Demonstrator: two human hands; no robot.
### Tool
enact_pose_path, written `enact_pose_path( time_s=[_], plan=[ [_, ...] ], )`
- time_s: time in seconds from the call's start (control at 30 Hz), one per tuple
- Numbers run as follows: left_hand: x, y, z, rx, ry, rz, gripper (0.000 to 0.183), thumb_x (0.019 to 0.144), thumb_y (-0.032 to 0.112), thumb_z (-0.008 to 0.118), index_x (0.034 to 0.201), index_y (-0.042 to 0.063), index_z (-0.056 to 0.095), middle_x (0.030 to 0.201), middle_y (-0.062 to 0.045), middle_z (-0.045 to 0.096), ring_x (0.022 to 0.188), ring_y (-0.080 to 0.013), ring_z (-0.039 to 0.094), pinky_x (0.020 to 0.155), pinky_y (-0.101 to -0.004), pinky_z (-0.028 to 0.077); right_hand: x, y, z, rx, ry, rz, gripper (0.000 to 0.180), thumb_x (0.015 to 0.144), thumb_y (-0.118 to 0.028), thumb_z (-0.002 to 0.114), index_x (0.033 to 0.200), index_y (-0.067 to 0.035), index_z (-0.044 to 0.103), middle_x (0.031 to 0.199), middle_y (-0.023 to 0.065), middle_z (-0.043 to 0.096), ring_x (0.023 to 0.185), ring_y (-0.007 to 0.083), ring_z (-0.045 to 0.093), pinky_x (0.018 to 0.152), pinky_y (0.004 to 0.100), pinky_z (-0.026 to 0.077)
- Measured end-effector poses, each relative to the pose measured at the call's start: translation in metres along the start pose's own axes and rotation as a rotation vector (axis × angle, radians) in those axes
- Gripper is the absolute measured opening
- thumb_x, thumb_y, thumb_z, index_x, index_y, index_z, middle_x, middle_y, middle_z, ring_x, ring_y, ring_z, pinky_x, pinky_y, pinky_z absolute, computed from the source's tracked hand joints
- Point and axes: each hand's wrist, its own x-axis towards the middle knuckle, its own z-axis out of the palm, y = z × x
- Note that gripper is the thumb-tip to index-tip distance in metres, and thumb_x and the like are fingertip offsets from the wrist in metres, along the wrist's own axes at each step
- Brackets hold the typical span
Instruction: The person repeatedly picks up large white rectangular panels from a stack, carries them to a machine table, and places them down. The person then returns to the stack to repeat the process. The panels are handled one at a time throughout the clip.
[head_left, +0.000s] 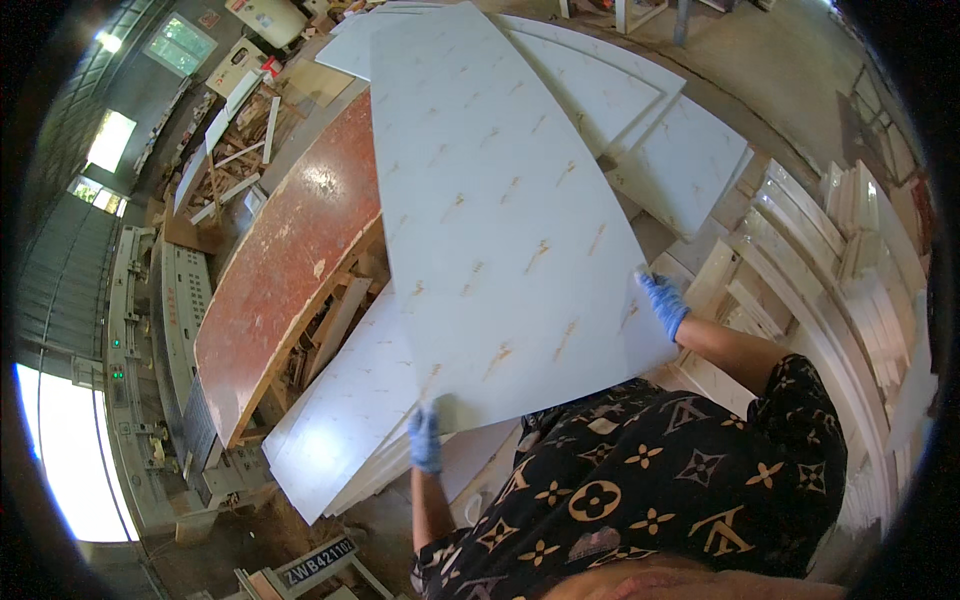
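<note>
A large white panel (495, 217) with rows of slanted brown print stretches from my body far up the view. My left hand (425, 439), in a blue glove, grips its near left corner. The blue-gloved right hand (664, 304) holds the panel's right edge, the fingers partly hidden. Beneath the panel on the left lies a stack of similar white panels (337, 420), turned at another angle. More white panels (682, 161) are fanned out under its far right side.
A worn red-brown tabletop (300, 225) on a wooden frame stands at the left. Beyond it is a long grey machine (176, 322). Stacked pale strips (810, 277) line my right. Scrap wood (240, 150) is heaped at the upper left, near a pale tank (270, 21).
</note>
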Motion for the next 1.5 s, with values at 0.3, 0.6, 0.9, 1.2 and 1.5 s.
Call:
enact_pose_path(
  time_s=[0.3,0.6,0.9,1.2,1.5],
  plan=[
    [-0.189,0.175,0.104,0.034,-0.104,0.469,0.09,0.066,0.028,0.067,0.138,-0.005,0.024,0.131,-0.022,0.042,0.119,-0.0273,0.045,0.098,-0.0415,0.038,-0.054,0.052,0.051,0.573,-0.389,0.358,0.073,0.089,-0.063,0.031,0.134,-0.006,0.039,0.129,0.0143,0.047,0.111,0.0276,0.049,0.094,0.0413,0.043],
    [-0.2,0.218,0.338,0.154,-0.38,1.688,0.028,0.071,0.023,0.065,0.092,0.007,0.055,0.139,-0.029,0.029,0.124,-0.0484,0.033,0.101,-0.0553,0.029,-0.077,0.066,0.048,0.739,-0.61,0.374,0.077,0.085,-0.068,0.032,0.134,-0.009,0.039,0.129,0.0132,0.047,0.113,0.0288,0.048,0.095,0.0433,0.041],
    [-0.184,0.222,0.296,0.056,-0.33,1.58,0.034,0.069,0.011,0.065,0.101,0.011,0.054,0.137,-0.028,0.034,0.123,-0.0417,0.038,0.098,-0.0483,0.035,-0.076,0.06,0.059,0.698,-0.639,0.309,0.082,0.081,-0.073,0.032,0.136,-0.012,0.036,0.131,0.0123,0.045,0.115,0.0301,0.046,0.097,0.0459,0.039],
    [-0.146,0.134,0.106,-0.568,0.232,0.892,0.067,0.073,-0.002,0.052,0.136,0.009,0.031,0.131,-0.013,0.042,0.111,-0.0226,0.049,0.094,-0.033,0.042,-0.083,0.079,0.08,0.52,-0.654,0.158,0.087,0.077,-0.077,0.032,0.138,-0.014,0.033,0.133,0.0114,0.044,0.117,0.0315,0.044,0.098,0.0486,0.037],
    [-0.039,-0.113,-0.089,-1.029,0.537,-0.194,0.041,0.085,0.018,0.058,0.124,0.015,0.046,0.114,-0.003,0.054,0.094,-0.0192,0.056,0.075,-0.0339,0.049,-0.148,0.151,0.172,0.493,-0.615,0.485,0.094,0.077,-0.08,0.025,0.133,-0.006,0.038,0.127,0.0188,0.049,0.111,0.033,0.05,0.095,0.0474,0.04]
  ],
)
